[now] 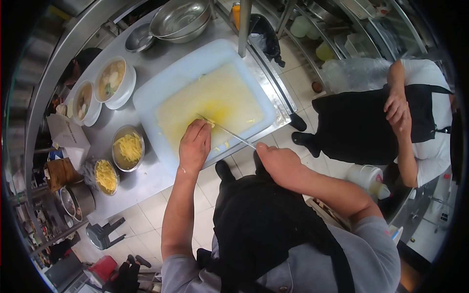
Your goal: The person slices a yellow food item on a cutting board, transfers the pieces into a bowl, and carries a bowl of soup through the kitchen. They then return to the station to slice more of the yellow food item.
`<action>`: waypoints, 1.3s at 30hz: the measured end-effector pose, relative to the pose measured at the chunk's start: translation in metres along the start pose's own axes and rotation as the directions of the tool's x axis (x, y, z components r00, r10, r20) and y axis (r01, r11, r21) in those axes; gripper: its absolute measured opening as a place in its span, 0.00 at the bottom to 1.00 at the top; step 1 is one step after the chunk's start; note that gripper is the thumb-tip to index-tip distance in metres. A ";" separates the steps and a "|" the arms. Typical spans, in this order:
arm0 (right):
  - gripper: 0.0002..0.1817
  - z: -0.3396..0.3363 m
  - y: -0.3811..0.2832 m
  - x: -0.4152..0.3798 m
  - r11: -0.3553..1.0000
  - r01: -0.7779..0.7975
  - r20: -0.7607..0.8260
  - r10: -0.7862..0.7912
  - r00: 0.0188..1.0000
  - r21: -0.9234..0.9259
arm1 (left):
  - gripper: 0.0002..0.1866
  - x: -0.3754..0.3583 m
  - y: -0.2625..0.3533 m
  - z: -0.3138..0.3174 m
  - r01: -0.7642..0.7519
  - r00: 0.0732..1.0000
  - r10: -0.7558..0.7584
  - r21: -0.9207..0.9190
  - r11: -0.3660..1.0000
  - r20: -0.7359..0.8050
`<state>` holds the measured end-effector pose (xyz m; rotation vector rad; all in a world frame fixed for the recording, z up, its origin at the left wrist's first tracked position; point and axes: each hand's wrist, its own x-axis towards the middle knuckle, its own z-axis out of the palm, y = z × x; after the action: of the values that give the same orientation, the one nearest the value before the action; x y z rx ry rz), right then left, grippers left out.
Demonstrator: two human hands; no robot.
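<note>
My right hand [276, 161] is wrapped round the handle of a knife [235, 135], whose blade points up and left over the cutting board [183, 105]. The fingers of my left hand [196, 139] are bent and pressed together on a small piece of yellow food [210, 122], right beside the blade's tip. Its exact kind I cannot make out. The board is yellow-stained and lies in a pale blue-white tray [149, 97]. A few yellow scraps [225, 144] are scattered near the tray's lower edge. My left fingertips partly hide the piece.
Left of the tray stand two metal bowls with yellow strips [130, 148] [105, 177]. Beyond them are two white bowls of soup [111, 80] [84, 101]. Metal bowls [181, 22] sit at the back. At right a person in a black apron [359, 124] stands with hands together.
</note>
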<state>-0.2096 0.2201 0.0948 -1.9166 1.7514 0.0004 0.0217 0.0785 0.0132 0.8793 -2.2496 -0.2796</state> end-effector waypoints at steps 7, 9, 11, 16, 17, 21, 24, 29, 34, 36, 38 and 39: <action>0.17 -0.023 -0.002 -0.003 0.999 -0.012 0.094 0.009 0.996 0.031 | 0.11 0.000 0.002 0.000 0.017 1.000 -0.017 -0.003 1.000 -0.012; 0.14 -0.026 -0.004 -0.009 1.000 0.024 0.067 -0.024 0.997 0.007 | 0.11 -0.001 0.000 0.002 0.018 1.000 -0.018 0.017 1.000 -0.014; 0.14 -0.025 -0.005 -0.010 1.000 0.020 0.079 -0.020 0.997 0.000 | 0.12 -0.002 -0.001 0.003 0.018 1.000 -0.018 0.039 0.999 -0.018; 0.14 -0.021 -0.007 -0.010 1.000 0.006 0.089 -0.005 0.996 -0.003 | 0.12 -0.002 0.000 0.003 0.023 1.000 -0.022 0.042 0.999 -0.016; 0.16 -0.017 -0.004 -0.006 1.000 0.000 0.098 -0.001 0.995 0.018 | 0.12 -0.002 0.000 0.003 0.024 1.000 -0.023 0.041 0.999 -0.017; 0.18 -0.006 0.006 0.009 1.000 0.028 0.090 -0.029 0.996 0.011 | 0.11 0.000 -0.001 0.004 0.021 1.000 -0.021 0.033 0.999 -0.015; 0.17 -0.011 0.003 0.004 0.999 0.045 0.063 -0.047 0.997 0.031 | 0.10 -0.002 0.000 0.002 0.040 0.999 -0.039 0.034 0.999 -0.006; 0.17 -0.027 -0.004 -0.004 0.999 0.032 0.102 -0.033 0.994 0.017 | 0.07 -0.004 -0.002 0.004 0.061 0.998 -0.061 0.041 0.997 0.008; 0.16 -0.027 -0.003 -0.003 0.999 0.050 0.099 -0.052 0.994 0.021 | 0.10 -0.006 -0.003 0.005 0.084 0.996 -0.083 0.017 0.996 -0.020; 0.17 -0.031 -0.002 0.000 0.999 -0.018 0.123 0.013 0.992 0.041 | 0.13 -0.004 -0.002 0.005 0.119 0.993 -0.119 0.005 0.993 0.002; 0.20 -0.031 0.005 -0.001 1.000 -0.010 0.084 0.008 0.996 0.026 | 0.16 0.002 0.002 0.003 0.151 0.988 -0.151 -0.001 0.989 0.020; 0.23 -0.031 0.007 -0.002 1.000 -0.007 0.051 0.006 0.999 0.015 | 0.18 0.005 0.005 0.001 0.150 0.987 -0.151 0.025 0.988 0.050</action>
<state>-0.2274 0.2097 0.1186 -1.8842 1.7193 0.0381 0.0163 0.0790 0.0171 1.0671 -2.2409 -0.3516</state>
